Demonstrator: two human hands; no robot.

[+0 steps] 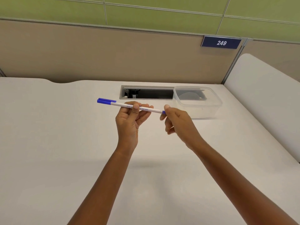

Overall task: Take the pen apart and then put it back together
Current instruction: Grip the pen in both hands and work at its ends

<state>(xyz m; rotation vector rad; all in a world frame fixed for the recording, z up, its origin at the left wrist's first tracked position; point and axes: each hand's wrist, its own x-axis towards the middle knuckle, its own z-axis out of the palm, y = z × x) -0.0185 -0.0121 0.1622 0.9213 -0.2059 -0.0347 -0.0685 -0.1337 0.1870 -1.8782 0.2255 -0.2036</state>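
Note:
A white pen (pixel 120 104) with printed lettering is held nearly level above the desk. Its blue cap (pixel 105 101) with a clip sits on the left end, and a small blue plug (pixel 163 112) shows at the right end. My left hand (pixel 129 116) grips the barrel at its middle, thumb in front and fingers curled behind. My right hand (pixel 175 120) is at the right end, with thumb and forefinger pinching the blue plug. The pen appears whole.
A clear plastic container (pixel 198 101) stands just beyond my right hand. Behind the pen, a cable slot (pixel 146 93) is cut into the white desk (pixel 65 143). A beige partition with a "249" sign (pixel 221 43) rises at the back. A white panel (pixel 263 88) borders the right.

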